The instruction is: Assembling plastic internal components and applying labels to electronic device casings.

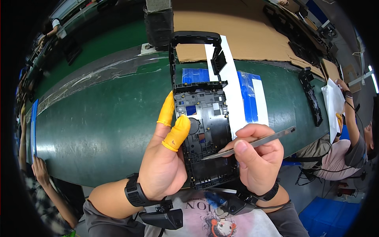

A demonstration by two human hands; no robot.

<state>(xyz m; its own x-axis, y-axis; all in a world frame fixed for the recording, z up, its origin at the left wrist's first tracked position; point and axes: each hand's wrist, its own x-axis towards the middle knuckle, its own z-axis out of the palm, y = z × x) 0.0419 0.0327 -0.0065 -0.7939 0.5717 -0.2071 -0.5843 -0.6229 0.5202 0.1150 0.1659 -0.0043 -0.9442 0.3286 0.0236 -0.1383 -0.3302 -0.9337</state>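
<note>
- Two yellow finger cots (177, 134) cover digits of our left hand (160, 172), which grips the black plastic housing (207, 114) along its left side.
- Our right hand (258, 160) pinches metal tweezers (270, 139), their tips at the housing's lower part.
- We hold the housing over the green table's (102, 130) near edge.
- Beyond it lie blue sheeting (248, 98), white strips (233, 102) and brown cardboard (248, 31).
</note>
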